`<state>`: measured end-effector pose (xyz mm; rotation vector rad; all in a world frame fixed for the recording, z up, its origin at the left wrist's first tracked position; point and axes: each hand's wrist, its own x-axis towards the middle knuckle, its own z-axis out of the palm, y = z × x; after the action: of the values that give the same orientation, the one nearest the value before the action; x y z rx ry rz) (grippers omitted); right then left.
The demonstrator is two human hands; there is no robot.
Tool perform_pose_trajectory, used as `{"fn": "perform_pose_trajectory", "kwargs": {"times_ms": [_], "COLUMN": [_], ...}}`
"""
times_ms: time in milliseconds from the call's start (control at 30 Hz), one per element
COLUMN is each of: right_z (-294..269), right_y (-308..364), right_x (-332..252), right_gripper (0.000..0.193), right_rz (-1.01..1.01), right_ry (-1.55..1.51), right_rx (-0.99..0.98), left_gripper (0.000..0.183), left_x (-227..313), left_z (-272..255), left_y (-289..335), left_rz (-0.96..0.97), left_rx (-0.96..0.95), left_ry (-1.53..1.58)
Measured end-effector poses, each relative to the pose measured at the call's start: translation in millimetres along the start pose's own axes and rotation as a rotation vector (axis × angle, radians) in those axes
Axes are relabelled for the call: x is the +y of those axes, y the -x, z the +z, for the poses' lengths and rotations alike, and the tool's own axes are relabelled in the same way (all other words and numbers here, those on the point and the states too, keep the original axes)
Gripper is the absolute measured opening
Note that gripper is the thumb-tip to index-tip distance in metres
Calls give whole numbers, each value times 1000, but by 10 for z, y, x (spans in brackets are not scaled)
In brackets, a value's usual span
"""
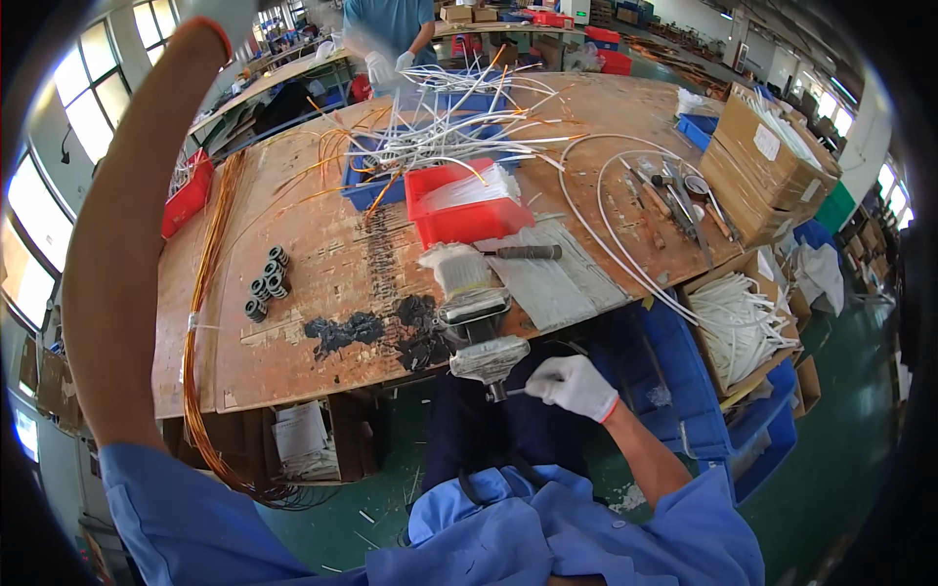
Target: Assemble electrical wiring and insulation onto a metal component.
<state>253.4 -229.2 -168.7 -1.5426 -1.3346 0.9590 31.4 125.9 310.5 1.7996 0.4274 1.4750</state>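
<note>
The vise handle is gripped by the fingers of the right hand, with the vise just up and left. The left hand's grip cannot be told. Slow, even turning seems best.

- Right hand, gloved, is gripping the thin handle of a vise at the near edge of the bench.
- Left hand is showing blurred, high at upper left.
- Red bin is holding white strips behind the vise.
</note>
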Motion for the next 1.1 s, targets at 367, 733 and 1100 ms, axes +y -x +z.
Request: {"fn": "perform_pose_trajectory", "kwargs": {"times_ms": [367,733,1100], "right_z": [1536,1317,675], "right_y": [325,159,357], "right_x": [-530,29,-473], "right_gripper": [39,33,23], "right_rz": [117,330,-373], "right_ry": [-130,-1110,-256], "right_rx": [-228,40,502], "left_gripper": [53,60,66], "left_x": [-1267,-1980,-1906], "left_z": [673,955,826], "left_y": [2118,3744,3785], "left_rz": [-453,335,357], "left_rx": [-461,-526,-593], "left_ry": [-220,-450,-567]}}
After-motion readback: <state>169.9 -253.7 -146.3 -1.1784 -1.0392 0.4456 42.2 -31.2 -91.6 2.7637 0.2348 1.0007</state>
